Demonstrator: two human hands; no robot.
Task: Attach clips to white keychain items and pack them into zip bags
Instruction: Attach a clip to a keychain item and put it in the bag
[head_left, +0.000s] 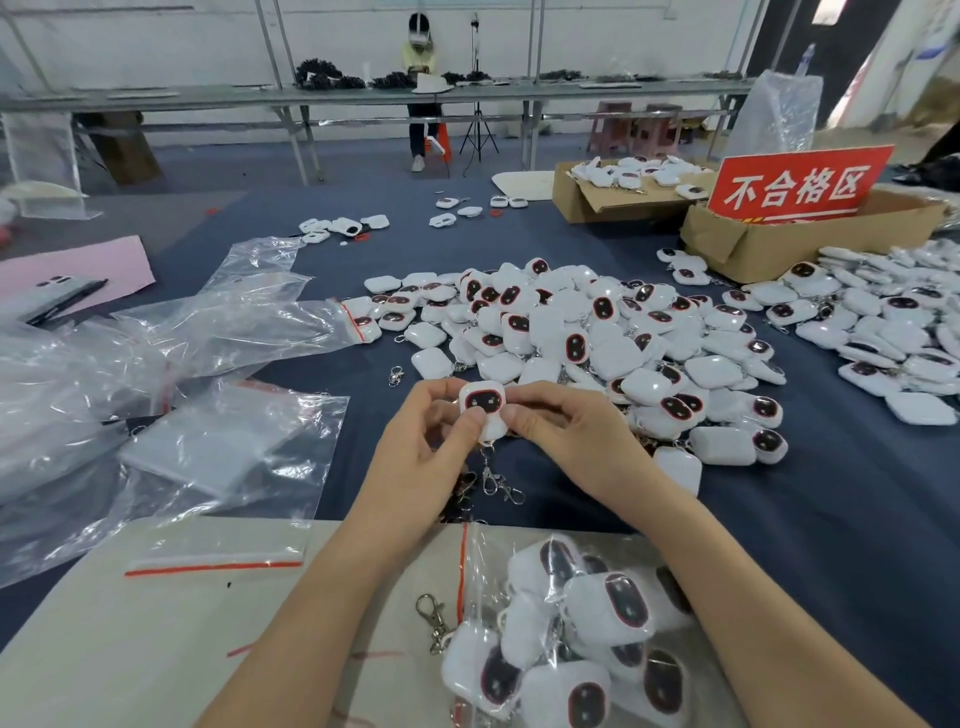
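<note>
Hands meet over the dark blue table cloth: my left hand and right hand each pinch, with curled fingers, one small white plastic keychain item with a dark red-rimmed face, held above the cloth. I see a silver metal swivel clip hanging from its lower end. Beyond lies a big pile of matching white items; nearest me, a clear red-seal zip bag holds several

The keychain pile is crowding ahead; loose bags are sprawling left (filled bag nearside); bare cloth is showing rightward.
</note>
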